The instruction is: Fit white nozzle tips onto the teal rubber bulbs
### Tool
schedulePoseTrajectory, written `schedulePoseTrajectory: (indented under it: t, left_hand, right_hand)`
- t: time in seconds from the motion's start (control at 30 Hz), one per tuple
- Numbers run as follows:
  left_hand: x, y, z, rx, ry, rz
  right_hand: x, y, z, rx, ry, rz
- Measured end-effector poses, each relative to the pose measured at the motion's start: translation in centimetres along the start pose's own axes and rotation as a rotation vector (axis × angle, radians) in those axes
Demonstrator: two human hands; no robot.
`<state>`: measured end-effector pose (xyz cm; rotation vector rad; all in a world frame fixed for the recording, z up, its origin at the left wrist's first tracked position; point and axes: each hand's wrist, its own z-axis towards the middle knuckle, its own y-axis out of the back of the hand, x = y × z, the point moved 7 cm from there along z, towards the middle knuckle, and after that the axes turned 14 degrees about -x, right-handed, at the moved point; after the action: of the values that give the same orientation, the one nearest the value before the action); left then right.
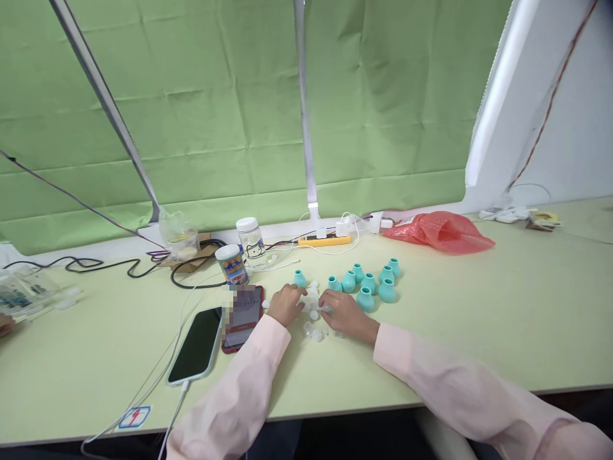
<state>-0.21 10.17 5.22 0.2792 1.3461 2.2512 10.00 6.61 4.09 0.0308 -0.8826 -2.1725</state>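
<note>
Small clear plastic pieces [313,332] lie in a loose pile between my two hands. My left hand [287,304] rests at the left side of the pile, finger and thumb apart, with no held thing visible. On the right, my right hand [348,314] has its fingertips closed on a small clear piece [326,308], partly hidden by the fingers. One teal bulb-shaped piece with an open neck [299,278] stands just beyond my left hand. Several more teal bulbs [368,283] are grouped beyond and to the right of my right hand.
Two phones, one black-screened [196,345] and one red-edged [243,319], lie left of my left forearm. Behind stand a labelled tub [232,265] and a clear jar [251,243]. A yellow power strip [324,241], cables and a red bag [440,231] line the back.
</note>
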Motion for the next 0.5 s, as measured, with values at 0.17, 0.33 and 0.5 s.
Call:
schedulePoseTrajectory:
  t: [0.17,0.33,0.5]
  left_hand:
    - [-0.1,1.1,-0.1,0.069,-0.019,-0.127]
    - [-0.1,0.7,-0.8,0.218,-0.026,-0.172]
    - [0.2,0.6,-0.6,0.219,-0.007,-0.183]
  right_hand:
    - [0.0,0.5,0.0,-0.091,-0.040,0.056]
    - [0.2,1.2,0.3,-0.173,-0.102,0.210]
    - [-0.3,1.1,0.4,-0.177,-0.164,0.309]
